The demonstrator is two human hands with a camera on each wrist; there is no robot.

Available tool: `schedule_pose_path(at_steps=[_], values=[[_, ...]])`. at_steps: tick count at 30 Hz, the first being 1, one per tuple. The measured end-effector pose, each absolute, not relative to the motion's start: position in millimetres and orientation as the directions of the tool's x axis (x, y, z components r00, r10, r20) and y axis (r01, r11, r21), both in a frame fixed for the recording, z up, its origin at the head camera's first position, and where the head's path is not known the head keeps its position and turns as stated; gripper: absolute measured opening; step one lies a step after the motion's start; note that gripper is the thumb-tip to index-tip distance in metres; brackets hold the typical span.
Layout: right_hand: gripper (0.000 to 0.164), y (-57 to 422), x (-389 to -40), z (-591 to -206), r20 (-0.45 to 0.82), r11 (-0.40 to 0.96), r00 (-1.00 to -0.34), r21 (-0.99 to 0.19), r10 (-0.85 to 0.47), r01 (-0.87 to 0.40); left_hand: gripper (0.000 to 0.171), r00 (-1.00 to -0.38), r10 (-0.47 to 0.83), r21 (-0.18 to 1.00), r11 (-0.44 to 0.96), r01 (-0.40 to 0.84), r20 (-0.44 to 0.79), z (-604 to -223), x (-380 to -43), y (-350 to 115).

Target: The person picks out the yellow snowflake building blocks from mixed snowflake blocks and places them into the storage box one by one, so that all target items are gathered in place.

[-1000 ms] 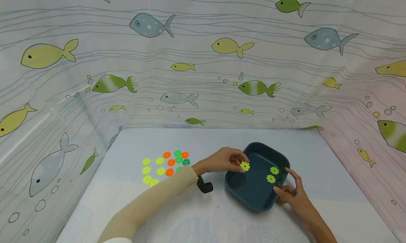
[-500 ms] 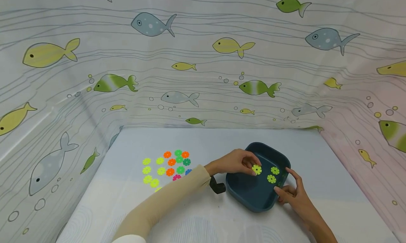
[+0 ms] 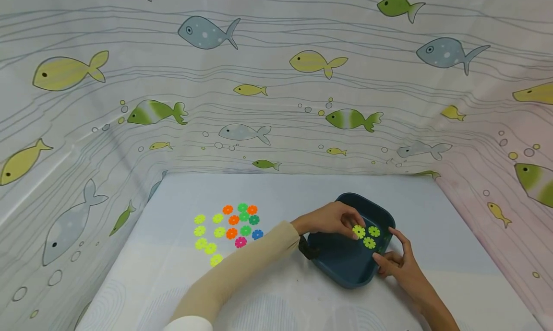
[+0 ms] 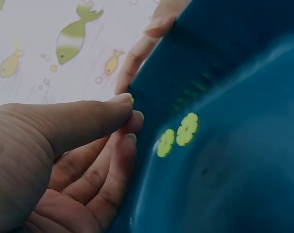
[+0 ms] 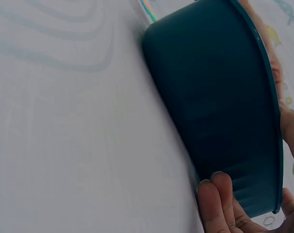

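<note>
Inside a dark blue tub (image 3: 341, 268) my left hand (image 3: 330, 219) pinches a yellow-green notched disc (image 3: 358, 232) between thumb and fingertips. In the left wrist view only a sliver of it shows past the thumb. Close beside it, two matching discs (image 3: 373, 231) (image 4: 187, 129) lie on the tub's floor near its right wall. My right hand (image 3: 399, 260) grips the tub at its right side, thumb at the rim. The right wrist view shows fingertips (image 5: 212, 199) curled low against the tub's outer wall (image 5: 215, 97).
Left on the white table, several yellow-green discs (image 3: 220, 232) lie spread out, with orange discs (image 3: 234, 220), green discs (image 3: 246, 230), a pink disc (image 3: 240, 242) and a blue disc (image 3: 257, 234) beside them. A black wrist-worn piece (image 3: 308, 249) overlaps the tub's left rim. Fish-printed sheeting surrounds the table.
My left hand has moved right, carrying the disc from the tub's left part to beside the two discs there. My right hand has kept its grip on the tub.
</note>
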State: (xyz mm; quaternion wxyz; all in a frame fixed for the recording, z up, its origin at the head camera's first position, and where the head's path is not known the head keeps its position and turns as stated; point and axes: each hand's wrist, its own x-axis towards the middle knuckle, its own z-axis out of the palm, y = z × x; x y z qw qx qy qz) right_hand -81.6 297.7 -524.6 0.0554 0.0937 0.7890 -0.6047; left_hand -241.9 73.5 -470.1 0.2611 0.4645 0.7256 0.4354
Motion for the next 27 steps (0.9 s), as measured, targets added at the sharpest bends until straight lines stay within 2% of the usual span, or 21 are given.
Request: schedule_pose_path(at_steps=[9,16,27], values=[[0.088,297,-81,-524,-0.195,0.252,-0.978,-0.945,0.08,0.209,0.032,-0.439,0.898,0.89,0.217,0.4,-0.021,-481,-240,86],[0.087,298,-81,-525,-0.191,0.246,-0.978,-0.947,0.081,0.206,0.03,-0.42,0.907,0.892,0.222,0.394,-0.041,-486,-236,94],[0.086,298,-83,-526,-0.201,0.241,-0.975,-0.946,0.089,0.217,0.029,-0.424,0.895,0.876,0.313,0.368,-0.142,-488,-230,104]])
